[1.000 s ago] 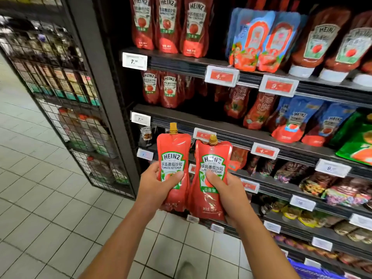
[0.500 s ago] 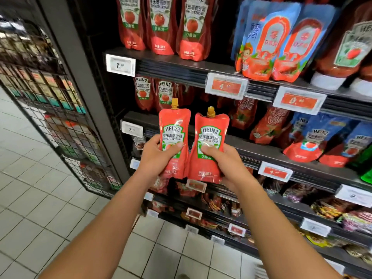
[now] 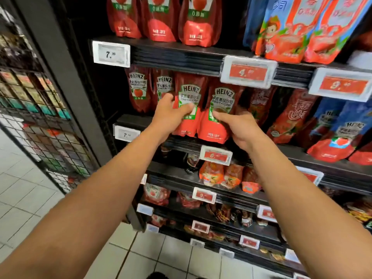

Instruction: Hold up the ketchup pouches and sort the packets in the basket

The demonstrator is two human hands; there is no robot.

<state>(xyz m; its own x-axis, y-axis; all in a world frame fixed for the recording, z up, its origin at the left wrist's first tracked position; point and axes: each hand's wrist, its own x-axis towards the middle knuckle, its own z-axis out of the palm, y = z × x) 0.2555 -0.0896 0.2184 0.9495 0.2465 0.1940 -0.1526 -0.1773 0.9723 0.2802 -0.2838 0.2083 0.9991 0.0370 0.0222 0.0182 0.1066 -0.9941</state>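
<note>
Holding two red Heinz ketchup pouches upright at the second shelf [image 3: 161,121]. My left hand [image 3: 169,115] grips the left pouch [image 3: 188,117], thumb across its label. My right hand [image 3: 239,129] grips the right pouch [image 3: 218,119] by its lower right side. Both pouches sit side by side, touching, bases at the shelf's front edge. Just left stand two more Heinz pouches [image 3: 138,89]. A white price tag [image 3: 111,54] hangs on the shelf above.
</note>
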